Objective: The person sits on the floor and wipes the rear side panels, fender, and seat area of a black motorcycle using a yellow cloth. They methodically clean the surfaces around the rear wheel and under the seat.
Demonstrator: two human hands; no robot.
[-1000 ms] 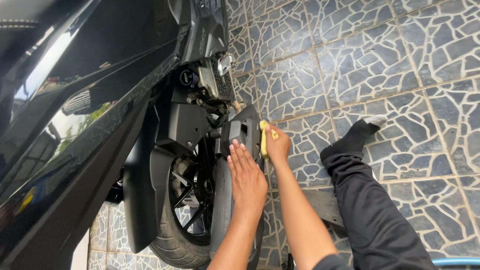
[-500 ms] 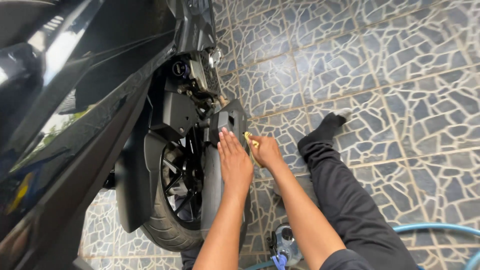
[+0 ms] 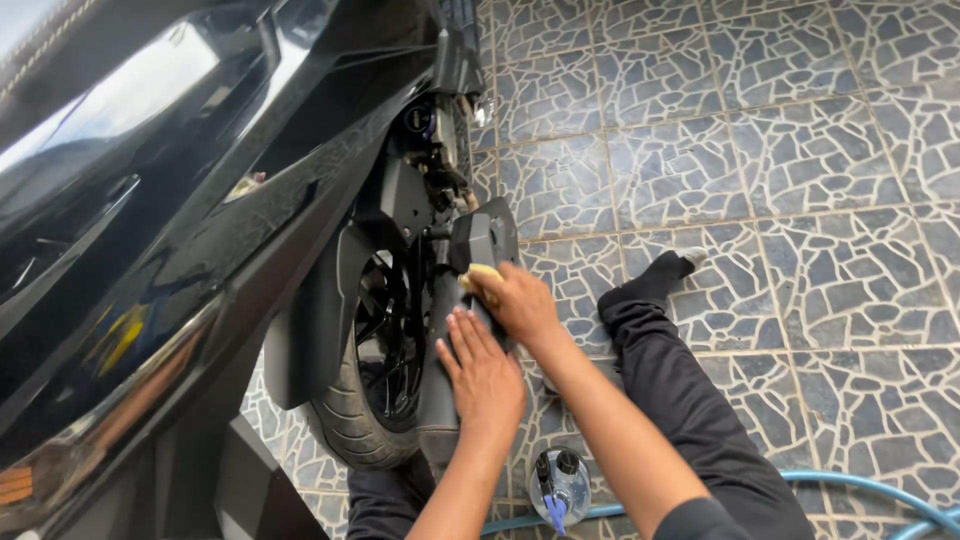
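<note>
Here, kneeling beside the rear of a black scooter on a grey mosaic-tiled floor. Left hand laid flat, fingers stretched out and released, palm resting on the dark exhaust pipe that runs alongside the rear wheel. Right hand just above it, fingers curled around a small yellow sponge, pressing it against the upper end of the same pipe, right below its black end cover. Both hands close together, nearly touching. Sponge mostly hidden under the right-hand fingers, only its top edge showing. To the right, a leg in dark trousers stretched across the tiles, foot in a dark sock. Down near the bottom edge, a clear spray bottle with a dark cap standing on the floor between the forearms, and a light blue hose snaking past it.
</note>
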